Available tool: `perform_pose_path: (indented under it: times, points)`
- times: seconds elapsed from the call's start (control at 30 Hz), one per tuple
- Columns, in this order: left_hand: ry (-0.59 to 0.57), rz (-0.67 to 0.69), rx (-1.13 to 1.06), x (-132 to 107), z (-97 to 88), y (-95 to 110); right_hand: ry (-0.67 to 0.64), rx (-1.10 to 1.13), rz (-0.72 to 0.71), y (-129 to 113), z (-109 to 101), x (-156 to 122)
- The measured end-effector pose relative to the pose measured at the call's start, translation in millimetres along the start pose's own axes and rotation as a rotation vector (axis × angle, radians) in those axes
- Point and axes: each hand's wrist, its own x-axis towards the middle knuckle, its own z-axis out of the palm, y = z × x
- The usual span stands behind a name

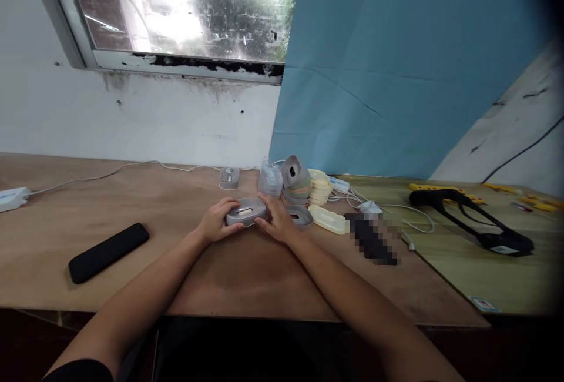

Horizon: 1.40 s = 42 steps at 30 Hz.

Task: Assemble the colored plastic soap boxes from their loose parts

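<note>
My left hand (219,221) and my right hand (278,221) grip a small grey oval case (247,210) from its two sides. A pale slot shows in the middle of its top. Beside my right hand lies a grey oval cover (299,215) with a dark slot. Behind that are a stack of grey covers (295,179), the top one tilted, and a pile of cream oval pieces (320,185). One cream oval piece (327,220) lies flat to the right. Clear plastic pieces (270,179) are stacked behind my right hand.
A grey oval case (229,178) stands near the wall. On the left lies a black oblong object (108,253). White cables and a power strip (13,198) run along the back. A black frame-like object (476,223) and yellow pieces (541,203) are at right.
</note>
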Motion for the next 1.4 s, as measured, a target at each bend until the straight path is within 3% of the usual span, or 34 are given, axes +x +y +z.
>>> perform_pose_path:
  times: [0.2,0.57,0.87,1.23,1.4]
  points:
    - [-0.025,-0.028,0.001,-1,0.0,-2,-0.054,0.064,0.076,0,1,-3]
    - [-0.003,-0.074,-0.060,0,-0.6,0,-0.012,0.088,0.037,-1,-1,-2]
    - [0.131,-0.447,-0.361,0,10.1,-7,0.238,-0.008,0.014,5,7,0]
    - [0.125,-0.656,-0.757,5,9.7,-2,0.199,-0.075,-0.001,5,3,-1]
    - [0.111,-0.736,-0.895,4,14.1,-9,0.155,-0.072,0.030,9,3,0]
